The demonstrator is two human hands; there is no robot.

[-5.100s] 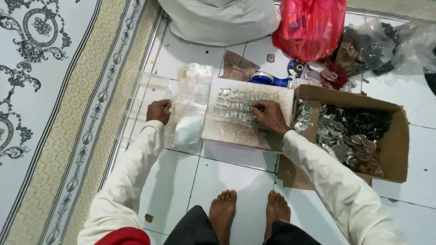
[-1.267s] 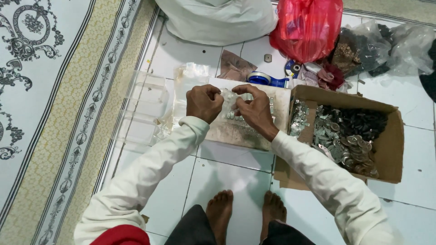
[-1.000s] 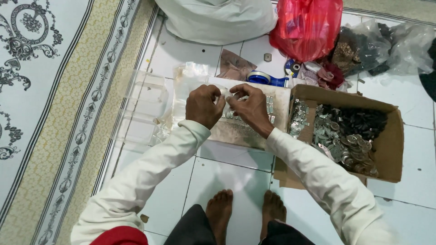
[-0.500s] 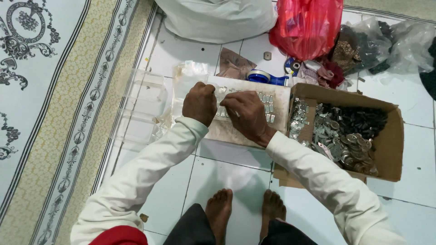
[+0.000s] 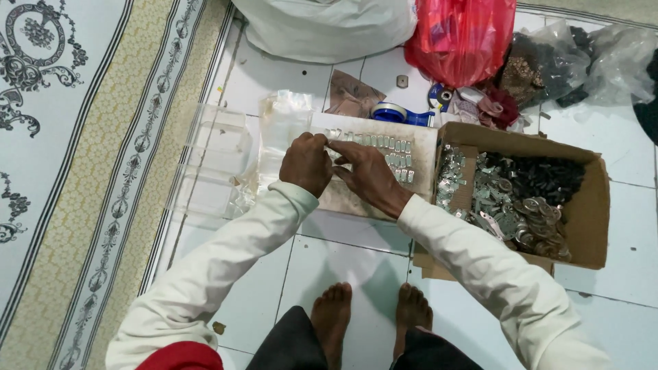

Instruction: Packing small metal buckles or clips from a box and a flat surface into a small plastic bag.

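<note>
While both hands pinch tight on tiny metal clips, left hand (image 5: 306,163) meeting right hand (image 5: 367,175) over the cardboard sheet (image 5: 418,147) on the floor, they look light, stiff, kinda slippery, so edge-pinching beats grabbing.

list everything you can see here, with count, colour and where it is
flat board: one, pale, on the tiled floor under both hands
small metal pieces: many, silvery, in rows on the board
cardboard box: one, brown, right of the board
metal parts: a heap, silver and dark, inside the box
clear plastic bags: a stack, see-through, left of the board
clear plastic boxes: count unclear, by the rug's edge
tape dispenser: one, blue, behind the board
red bag: one, top
white sack: one, top
rug: one, patterned, left
bare feet: two, bottom
left hand: on the board
right hand: fingers at the pieces
</note>
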